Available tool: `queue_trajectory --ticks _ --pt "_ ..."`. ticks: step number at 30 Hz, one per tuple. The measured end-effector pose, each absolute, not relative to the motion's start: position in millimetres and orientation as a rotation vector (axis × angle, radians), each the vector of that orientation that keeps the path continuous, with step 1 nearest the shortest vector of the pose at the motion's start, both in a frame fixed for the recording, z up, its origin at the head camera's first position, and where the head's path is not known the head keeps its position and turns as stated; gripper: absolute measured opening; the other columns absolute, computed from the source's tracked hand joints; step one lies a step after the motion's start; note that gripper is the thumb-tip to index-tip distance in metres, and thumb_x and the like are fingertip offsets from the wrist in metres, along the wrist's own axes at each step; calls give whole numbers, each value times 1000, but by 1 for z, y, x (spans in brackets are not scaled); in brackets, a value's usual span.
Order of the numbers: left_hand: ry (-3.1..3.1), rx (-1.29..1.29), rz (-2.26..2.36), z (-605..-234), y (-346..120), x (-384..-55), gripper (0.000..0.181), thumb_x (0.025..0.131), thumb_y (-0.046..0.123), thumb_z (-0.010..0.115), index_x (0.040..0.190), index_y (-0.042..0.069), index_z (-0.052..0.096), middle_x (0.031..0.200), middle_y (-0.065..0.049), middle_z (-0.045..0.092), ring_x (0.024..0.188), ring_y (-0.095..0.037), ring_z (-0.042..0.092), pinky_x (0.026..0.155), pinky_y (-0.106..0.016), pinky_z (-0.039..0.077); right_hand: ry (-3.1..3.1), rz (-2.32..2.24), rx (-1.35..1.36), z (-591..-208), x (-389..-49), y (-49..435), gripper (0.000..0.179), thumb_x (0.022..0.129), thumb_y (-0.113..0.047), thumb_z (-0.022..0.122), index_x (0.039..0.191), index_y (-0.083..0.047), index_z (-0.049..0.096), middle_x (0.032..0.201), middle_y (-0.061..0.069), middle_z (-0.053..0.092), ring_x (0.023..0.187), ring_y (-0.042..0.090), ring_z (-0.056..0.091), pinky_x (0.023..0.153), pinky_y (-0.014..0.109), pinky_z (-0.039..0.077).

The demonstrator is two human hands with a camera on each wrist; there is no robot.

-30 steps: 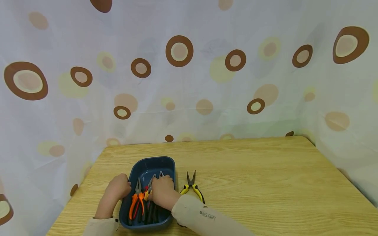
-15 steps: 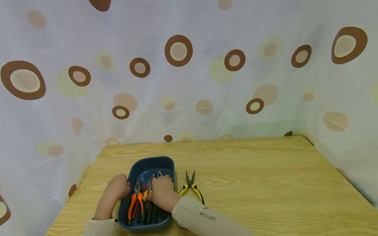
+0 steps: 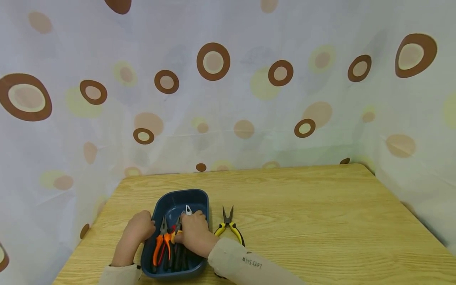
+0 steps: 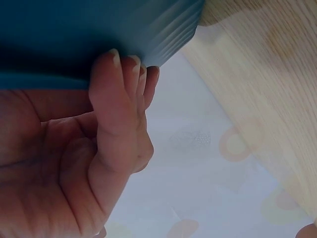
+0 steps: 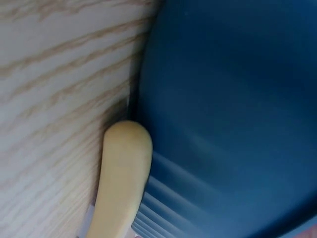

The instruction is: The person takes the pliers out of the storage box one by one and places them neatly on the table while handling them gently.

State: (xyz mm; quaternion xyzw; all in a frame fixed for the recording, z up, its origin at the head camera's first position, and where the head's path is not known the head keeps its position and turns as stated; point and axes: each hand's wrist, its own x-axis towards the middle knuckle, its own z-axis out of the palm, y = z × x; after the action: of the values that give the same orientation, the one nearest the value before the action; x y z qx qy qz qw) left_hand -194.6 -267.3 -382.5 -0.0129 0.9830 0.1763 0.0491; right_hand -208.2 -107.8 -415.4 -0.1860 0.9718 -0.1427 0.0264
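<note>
A blue plastic bin [image 3: 179, 200] sits near the table's front left, with several pliers lying in it. My left hand [image 3: 137, 229] grips its left rim; in the left wrist view the bent fingers [image 4: 115, 109] press against the outer wall. Inside the bin, my right hand [image 3: 197, 234] holds a pair of pliers [image 3: 188, 210] whose bright jaws stick out past the knuckles, the handles hidden beneath the hand. Left of it lie orange-handled pliers [image 3: 157, 250] and others with dark handles [image 3: 177, 257].
Yellow-and-black needle-nose pliers [image 3: 227, 222] lie spread on the table just right of the bin, partly behind the right sleeve [image 3: 249, 261]. One yellow handle [image 5: 121, 173] shows close beside the bin wall. A patterned curtain [image 3: 228, 99] hangs behind the wooden table [image 3: 303, 221].
The bright jaws of the pliers under my right hand have shifted slightly left and tilted. The whole head view has drifted a little; my left hand stays on the rim.
</note>
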Motion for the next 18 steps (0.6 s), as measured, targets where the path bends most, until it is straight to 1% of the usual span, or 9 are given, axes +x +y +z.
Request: queue_trajectory --ticks 7,12,13,18 --pt "2982 -57 539 -384 -268 -193 15 90 1 55 77 -7 56 64 -10 52 49 -20 54 49 -31 48 2978 -552 -590 -415 -207 -106 37 76 -44 77 96 -15 66 86 10 62 82 26 56 74 36 49" --pt "2994 -51 526 -383 -268 -194 15 90 1 55 77 -7 56 64 -9 51 50 -20 53 49 -31 47 2984 -636 -609 -411 -205 -106 30 75 -40 78 84 -18 61 78 6 57 80 25 54 71 34 47" --pt "2998 -53 526 -383 -269 -194 15 90 1 55 77 -6 56 63 -9 51 49 -20 53 49 -31 47 2984 -651 -611 -410 -205 -106 30 75 -40 79 83 -18 60 78 6 57 79 25 54 70 34 47" --pt "2999 -50 543 -384 -270 -193 15 89 1 54 76 -6 56 63 -9 51 48 -20 53 48 -31 46 2970 -676 -609 -408 -202 -106 31 76 -42 78 86 -18 61 79 6 57 79 25 53 68 34 48"
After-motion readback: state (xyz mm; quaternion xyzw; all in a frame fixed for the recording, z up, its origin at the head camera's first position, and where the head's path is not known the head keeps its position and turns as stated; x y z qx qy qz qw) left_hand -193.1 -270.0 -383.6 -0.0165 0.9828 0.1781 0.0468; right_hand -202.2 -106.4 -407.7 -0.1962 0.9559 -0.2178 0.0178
